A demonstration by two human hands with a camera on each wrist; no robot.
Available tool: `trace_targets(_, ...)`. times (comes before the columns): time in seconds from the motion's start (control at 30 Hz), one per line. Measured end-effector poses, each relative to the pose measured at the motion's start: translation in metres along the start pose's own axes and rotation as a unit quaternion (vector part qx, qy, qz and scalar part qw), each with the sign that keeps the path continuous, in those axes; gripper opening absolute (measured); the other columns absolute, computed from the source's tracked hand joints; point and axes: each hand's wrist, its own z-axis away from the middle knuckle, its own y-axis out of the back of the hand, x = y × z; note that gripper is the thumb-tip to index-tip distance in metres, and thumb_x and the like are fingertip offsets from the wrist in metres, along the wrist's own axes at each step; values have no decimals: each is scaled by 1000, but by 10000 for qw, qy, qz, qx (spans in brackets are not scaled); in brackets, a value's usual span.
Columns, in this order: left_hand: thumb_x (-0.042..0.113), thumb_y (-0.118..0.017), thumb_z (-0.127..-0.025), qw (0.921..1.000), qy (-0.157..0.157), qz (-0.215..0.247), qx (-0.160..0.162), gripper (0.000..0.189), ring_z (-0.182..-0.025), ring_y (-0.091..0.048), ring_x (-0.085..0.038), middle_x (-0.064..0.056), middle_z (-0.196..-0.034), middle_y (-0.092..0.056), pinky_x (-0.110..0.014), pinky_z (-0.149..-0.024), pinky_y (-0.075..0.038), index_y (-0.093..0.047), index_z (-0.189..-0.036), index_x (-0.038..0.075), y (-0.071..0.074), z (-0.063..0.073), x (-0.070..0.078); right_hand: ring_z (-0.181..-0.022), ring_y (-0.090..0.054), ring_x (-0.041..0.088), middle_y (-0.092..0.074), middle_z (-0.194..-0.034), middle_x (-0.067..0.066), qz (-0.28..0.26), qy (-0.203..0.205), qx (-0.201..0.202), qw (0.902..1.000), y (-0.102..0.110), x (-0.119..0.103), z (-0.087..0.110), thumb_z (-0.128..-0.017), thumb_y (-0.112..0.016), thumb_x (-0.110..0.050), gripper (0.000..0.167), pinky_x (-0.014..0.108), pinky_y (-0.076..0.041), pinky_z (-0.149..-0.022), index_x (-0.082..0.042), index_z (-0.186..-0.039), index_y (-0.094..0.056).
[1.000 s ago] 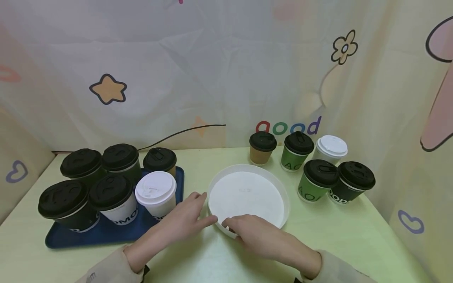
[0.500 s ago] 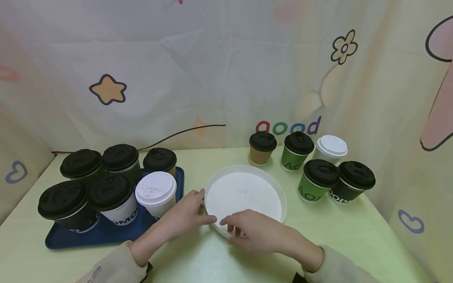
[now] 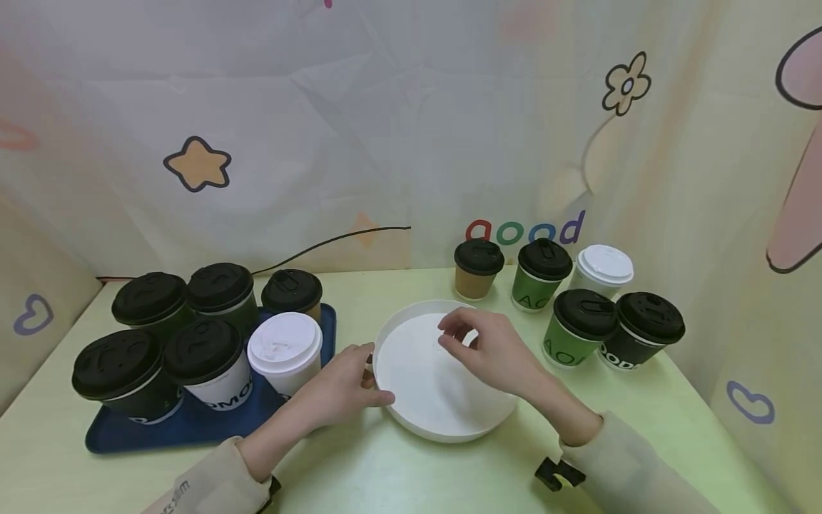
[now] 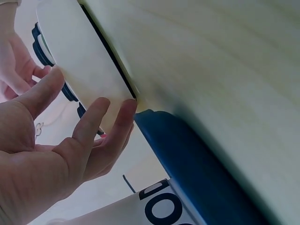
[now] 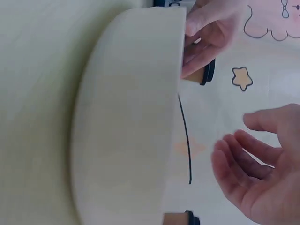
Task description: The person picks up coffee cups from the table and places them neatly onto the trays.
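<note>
A round white tray with a low wall sits mid-table. My left hand touches its left outer wall, thumb toward the near side and fingers farther back; in the left wrist view, fingertips lie against the wall of the tray. My right hand hovers above the tray, fingers bent loosely and holding nothing. The right wrist view shows the right hand apart from the tray wall. A white-lidded paper coffee cup stands just left of my left hand.
At the left, a blue tray carries several lidded coffee cups, including a white one with a black lid. Beyond the round tray, to the right, stand more cups: brown, green, white and dark green. A curtain hangs behind.
My right hand has left the near rim of the round tray and moved up and back over it. The tray shifted slightly left, then stayed about there. The left hand remains at its side.
</note>
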Motion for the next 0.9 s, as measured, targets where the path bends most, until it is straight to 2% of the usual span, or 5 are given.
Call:
trace_targets(0.2,14,-85,-85,10000,52,21,28,43,-79,-51,-18,-4,-76,-52,-30,-68,-42,-62,-119,1,0,0,1,-87,-64,18,-70,-95,2,35,-16,1213,9926,7,16,13,-93,-74,-3,13,34,-57,-70,-5,-106,-71)
trace_targets(0.37,15,-86,-85,9998,159,-23,68,42,-85,-50,-21,-7,-79,-54,-33,-72,-42,-62,-117,2,0,1,1,-88,-63,22,-71,-99,8,144,251,2463,9688,18,25,26,-85,-80,5,22,30,-55,-69,-1,-104,-70)
trace_targets(0.53,15,-86,-85,9999,98,-72,64,41,-85,-50,-22,-8,-79,-54,-34,-73,-41,-62,-117,3,0,1,1,-90,-58,15,-68,-99,7,-88,-242,3046,9521,29,32,45,-85,-81,5,25,16,-47,-73,2,-105,-66)
trace_targets(0.77,16,-86,-85,9999,103,-51,54,39,-86,-50,-22,-8,-79,-54,-34,-74,-41,-63,-114,4,0,1,1,-91,-51,18,-55,-101,13,-404,-884,3841,9182,38,36,71,-83,-80,7,34,21,-42,-77,9,-109,-57)
trace_targets(0.9,15,-86,-85,10000,59,2,20,40,-86,-50,-21,-7,-78,-54,-34,-74,-41,-63,-116,4,0,-1,-1,-97,-45,18,-46,-105,7,-905,-1496,4100,8952,39,39,82,-84,-80,3,46,23,-37,-81,4,-115,-46)
